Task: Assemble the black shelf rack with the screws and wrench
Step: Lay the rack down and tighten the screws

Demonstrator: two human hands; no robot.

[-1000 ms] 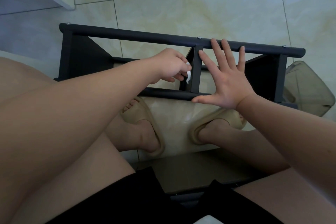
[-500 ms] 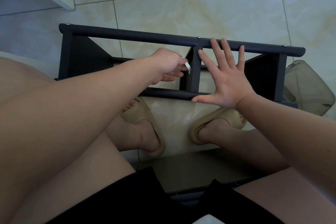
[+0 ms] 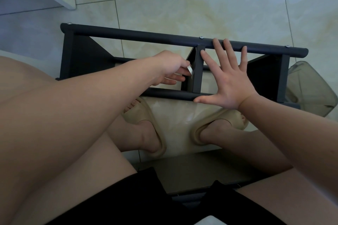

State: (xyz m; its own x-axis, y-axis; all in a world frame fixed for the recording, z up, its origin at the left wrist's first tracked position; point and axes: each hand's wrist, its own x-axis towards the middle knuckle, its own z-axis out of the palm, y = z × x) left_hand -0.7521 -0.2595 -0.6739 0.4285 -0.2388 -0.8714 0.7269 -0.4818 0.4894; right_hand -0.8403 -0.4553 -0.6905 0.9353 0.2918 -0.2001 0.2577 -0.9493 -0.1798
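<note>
A single wide-angle view from the person's head, looking steeply down and forward past black shorts (image 3: 118, 204) at the lower frame, close over the black tubular shelf rack (image 3: 146, 37) across the middle; pale glossy floor tiles (image 3: 201, 5) fill the top

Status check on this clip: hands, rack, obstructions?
Left hand pinches wrench at middle upright. Right hand open, flat on black shelf rack. Translucent bin beside rack's right end, clear of hands.
</note>
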